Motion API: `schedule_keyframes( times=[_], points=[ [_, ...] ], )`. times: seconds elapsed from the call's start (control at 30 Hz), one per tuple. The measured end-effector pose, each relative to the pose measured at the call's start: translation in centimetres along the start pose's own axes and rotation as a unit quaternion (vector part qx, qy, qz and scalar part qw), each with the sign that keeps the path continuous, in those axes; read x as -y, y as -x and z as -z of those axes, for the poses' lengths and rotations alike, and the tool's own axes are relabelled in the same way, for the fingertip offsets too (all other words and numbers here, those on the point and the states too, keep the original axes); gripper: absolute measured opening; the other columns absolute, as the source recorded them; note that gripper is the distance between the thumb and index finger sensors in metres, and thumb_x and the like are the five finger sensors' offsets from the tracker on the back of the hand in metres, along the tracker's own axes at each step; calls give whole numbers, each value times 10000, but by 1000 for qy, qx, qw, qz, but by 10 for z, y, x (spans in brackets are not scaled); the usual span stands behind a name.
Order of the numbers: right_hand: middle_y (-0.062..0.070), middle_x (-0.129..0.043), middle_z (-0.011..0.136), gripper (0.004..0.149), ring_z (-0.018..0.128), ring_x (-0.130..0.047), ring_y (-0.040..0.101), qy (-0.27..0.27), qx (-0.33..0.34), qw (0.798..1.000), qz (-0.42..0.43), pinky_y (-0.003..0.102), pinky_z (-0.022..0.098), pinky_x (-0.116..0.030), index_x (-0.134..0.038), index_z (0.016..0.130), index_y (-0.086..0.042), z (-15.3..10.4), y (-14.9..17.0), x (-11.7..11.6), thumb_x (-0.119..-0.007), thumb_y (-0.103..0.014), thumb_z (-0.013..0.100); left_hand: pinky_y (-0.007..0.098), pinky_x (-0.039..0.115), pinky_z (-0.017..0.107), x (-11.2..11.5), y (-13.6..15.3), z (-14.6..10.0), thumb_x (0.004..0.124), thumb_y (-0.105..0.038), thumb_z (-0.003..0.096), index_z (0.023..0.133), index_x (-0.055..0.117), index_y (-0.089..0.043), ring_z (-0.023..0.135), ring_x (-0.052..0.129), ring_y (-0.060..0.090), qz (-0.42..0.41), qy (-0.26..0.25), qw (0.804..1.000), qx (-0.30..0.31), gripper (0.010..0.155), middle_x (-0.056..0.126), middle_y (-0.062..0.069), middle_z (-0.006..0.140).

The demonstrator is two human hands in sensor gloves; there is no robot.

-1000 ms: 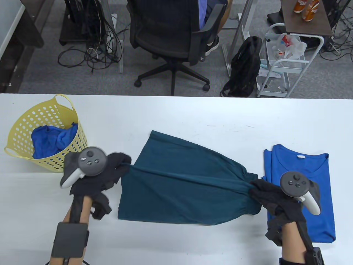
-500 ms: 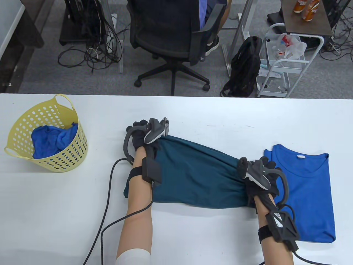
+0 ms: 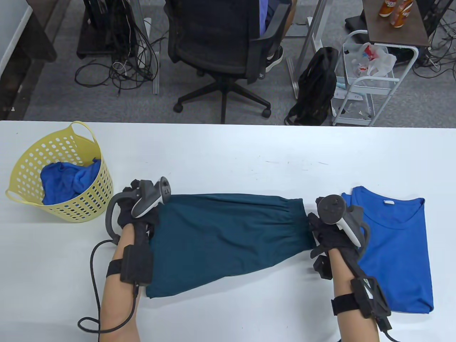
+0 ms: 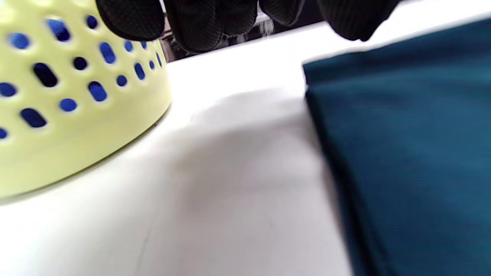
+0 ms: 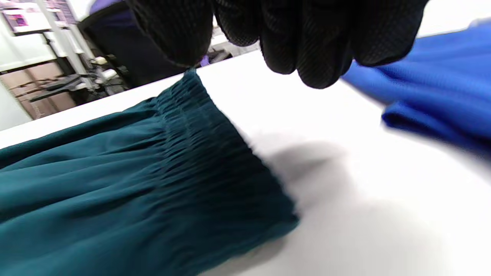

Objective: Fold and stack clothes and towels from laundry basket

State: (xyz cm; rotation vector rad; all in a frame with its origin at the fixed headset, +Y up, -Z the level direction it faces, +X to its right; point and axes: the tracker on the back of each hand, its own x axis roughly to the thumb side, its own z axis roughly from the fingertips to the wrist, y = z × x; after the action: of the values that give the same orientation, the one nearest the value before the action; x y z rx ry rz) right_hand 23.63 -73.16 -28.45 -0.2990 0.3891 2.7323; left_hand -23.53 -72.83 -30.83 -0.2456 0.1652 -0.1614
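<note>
both hands wore black mesh-textured gloves, left hand (image 3: 133,210) and right hand (image 3: 333,233), each with a grey controller-like tracker on its back. bare forearms carried black strapped boxes at the wrists. black cables ran off both wrist boxes, the left one looping on the table.

A folded garment (image 3: 224,238) lay mid-table (image 3: 228,149), between the basket (image 3: 91,199) at far left (a crumpled cloth (image 3: 67,180) inside it) and a folded shirt (image 3: 395,249) at right, with a hand at each end.
</note>
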Motion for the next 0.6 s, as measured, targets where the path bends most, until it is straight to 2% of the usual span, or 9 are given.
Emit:
schedule_keyframes(
  times=[0.13, 0.2, 0.27, 0.37, 0.43, 0.5, 0.6],
  points=[
    [351, -626, 1078, 899, 889, -695, 581, -81, -69, 994, 5, 701, 640, -611, -366, 1165, 87, 11, -10, -24, -808, -426, 574, 633, 658, 740, -7, 18, -50, 705, -561, 537, 1206, 395, -224, 1090, 688, 426, -58, -54, 995, 55, 810, 502, 181, 1263],
    [350, -639, 1057, 975, 868, -710, 580, -45, -93, 993, -57, 723, 628, -610, -375, 1162, 111, 15, -22, -32, -876, -429, 523, 631, 663, 737, -4, 26, -73, 709, -565, 532, 1201, 418, -228, 1085, 701, 423, -72, -85, 991, 69, 804, 525, 172, 1258],
    [367, -614, 1056, 1047, 854, -720, 576, -52, -121, 985, -113, 729, 618, -631, -371, 1166, 120, 22, -35, -41, -920, -442, 473, 628, 668, 737, 4, 36, -93, 712, -568, 530, 1196, 435, -236, 1084, 708, 412, -90, -106, 987, 75, 794, 539, 165, 1254],
    [371, -632, 1017, 1089, 818, -752, 534, -66, -149, 983, -80, 717, 611, -656, -337, 1155, 166, 30, -42, -41, -963, -393, 460, 626, 677, 731, 15, 49, -108, 718, -565, 527, 1188, 464, -233, 1071, 733, 406, -115, -121, 984, 66, 782, 571, 157, 1242],
    [362, -655, 997, 1103, 810, -771, 518, -66, -156, 981, -92, 716, 609, -661, -346, 1146, 190, 32, -46, -41, -976, -387, 449, 629, 673, 731, 23, 58, -114, 717, -561, 527, 1184, 469, -238, 1071, 731, 405, -134, -126, 981, 69, 773, 576, 149, 1239],
    [317, -689, 961, 1109, 792, -800, 475, -63, -160, 981, -92, 709, 615, -661, -360, 1137, 208, 32, -46, -41, -981, -392, 441, 635, 675, 726, 35, 64, -116, 726, -552, 527, 1178, 487, -236, 1063, 741, 410, -166, -143, 973, 72, 763, 593, 150, 1232],
    [219, -739, 891, 1074, 749, -827, 413, -67, -171, 980, -70, 723, 622, -633, -431, 1115, 218, 32, -41, -40, -985, -396, 430, 636, 673, 726, 43, 67, -114, 727, -542, 528, 1176, 492, -228, 1065, 736, 410, -155, -121, 978, 72, 757, 597, 150, 1228]
  ],
)
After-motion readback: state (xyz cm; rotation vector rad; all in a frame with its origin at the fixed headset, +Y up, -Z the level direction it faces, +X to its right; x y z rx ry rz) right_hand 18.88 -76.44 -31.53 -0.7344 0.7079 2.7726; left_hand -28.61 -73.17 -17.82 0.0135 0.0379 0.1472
